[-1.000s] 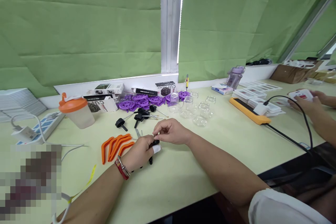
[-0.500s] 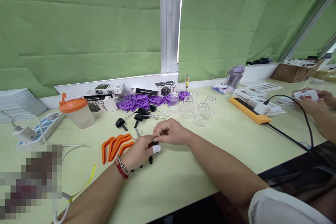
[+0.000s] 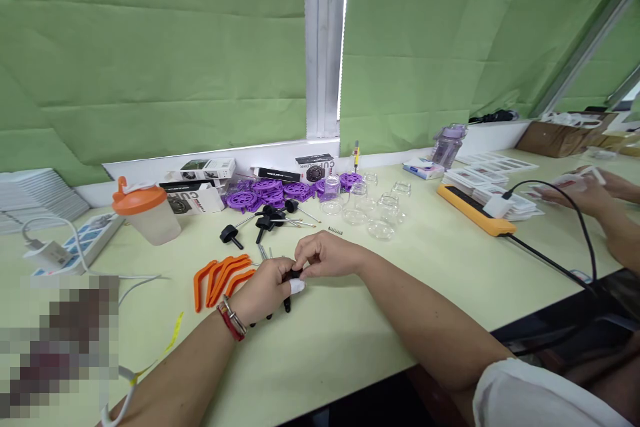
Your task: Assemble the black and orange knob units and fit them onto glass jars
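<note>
— Pale-green tabletop [image 3: 350,333]: where's the work?
— Near-centre. Left hand [image 3: 265,290] and right hand [image 3: 325,257] meet, fingertips pinched tight on one small black plastic knob [image 3: 295,274].
— Much left?
— Seemingly: black knobbed pins [image 3: 270,217], purple plastic discs [image 3: 260,192] and clear glass jars [image 3: 380,213] lie loose farther back.

A pale yellow-green tabletop [image 3: 325,347] carries curved orange plastic strips [image 3: 220,277], purple plastic discs [image 3: 261,192], black knobbed pins [image 3: 229,235] and clear glass jars [image 3: 381,219].

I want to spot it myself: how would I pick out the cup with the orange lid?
From the white window post between the green blinds, follow the sill left. The cup stands left of the printed boxes. Only it is frosted with an orange lid; the glass jars are small and clear.
</note>
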Available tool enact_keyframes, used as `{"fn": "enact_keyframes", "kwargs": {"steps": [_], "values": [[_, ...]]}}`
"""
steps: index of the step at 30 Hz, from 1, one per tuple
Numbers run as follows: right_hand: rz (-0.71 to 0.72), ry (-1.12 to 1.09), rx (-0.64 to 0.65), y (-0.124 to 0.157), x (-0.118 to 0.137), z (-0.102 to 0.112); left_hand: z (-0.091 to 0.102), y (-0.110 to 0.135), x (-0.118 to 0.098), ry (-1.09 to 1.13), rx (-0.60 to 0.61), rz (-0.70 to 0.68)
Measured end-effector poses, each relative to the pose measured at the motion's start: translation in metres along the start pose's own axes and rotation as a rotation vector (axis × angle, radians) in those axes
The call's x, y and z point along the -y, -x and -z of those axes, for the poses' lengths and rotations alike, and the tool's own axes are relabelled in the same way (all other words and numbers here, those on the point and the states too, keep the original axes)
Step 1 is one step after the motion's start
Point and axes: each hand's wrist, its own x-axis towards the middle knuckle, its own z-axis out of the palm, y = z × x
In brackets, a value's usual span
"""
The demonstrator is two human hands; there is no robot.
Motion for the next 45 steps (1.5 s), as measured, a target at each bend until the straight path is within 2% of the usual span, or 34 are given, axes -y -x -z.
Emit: {"fn": "enact_keyframes", "kwargs": {"steps": [6, 8, 10, 12, 13, 15, 21, 25, 32, 36, 39, 41, 43, 45], "values": [[-0.102, 0.087, -0.041, 0.000, 0.002, -0.002, 0.010, 0.003, -0.005, 0.119, 0.013, -0.007], [-0.182, 0.103, -0.047, 0.000, 0.005, -0.002, 0.018, 0.004, -0.005, 0.188, -0.073, -0.010], [-0.267, 0.128, -0.021, -0.001, 0.007, -0.002, 0.024, 0.004, -0.001, 0.216, -0.226, 0.028], [-0.327, 0.164, 0.015, -0.002, 0.008, -0.003, 0.028, 0.003, 0.005, 0.186, -0.354, 0.073], [-0.347, 0.182, 0.028, -0.002, 0.008, -0.004, 0.029, 0.002, 0.007, 0.150, -0.378, 0.083], [-0.375, 0.216, 0.048, -0.004, 0.006, -0.006, 0.029, 0.001, 0.010, 0.033, -0.356, 0.063], [-0.373, 0.246, 0.075, -0.006, -0.003, -0.014, 0.025, 0.005, -0.002, -0.325, -0.117, -0.126], [-0.350, 0.270, 0.055, -0.008, -0.005, -0.018, 0.022, 0.007, -0.007, -0.396, -0.038, -0.155], [-0.375, 0.263, 0.046, -0.010, 0.000, -0.021, 0.021, 0.006, -0.004, -0.375, -0.026, -0.125], [-0.380, 0.275, 0.007, -0.006, -0.006, -0.005, 0.021, 0.006, -0.003, -0.390, -0.029, -0.114], [-0.388, 0.326, -0.176, 0.001, -0.014, 0.018, 0.021, 0.006, -0.003, -0.388, -0.046, -0.128], [-0.442, 0.422, -0.287, 0.007, -0.022, 0.033, 0.021, 0.006, -0.003, -0.374, -0.067, -0.133], [-0.523, 0.523, -0.282, 0.011, -0.029, 0.041, 0.021, 0.006, -0.004, -0.358, -0.090, -0.136], [-0.580, 0.566, -0.224, 0.012, -0.035, 0.044, 0.021, 0.006, -0.004, -0.352, -0.106, -0.138]]}}
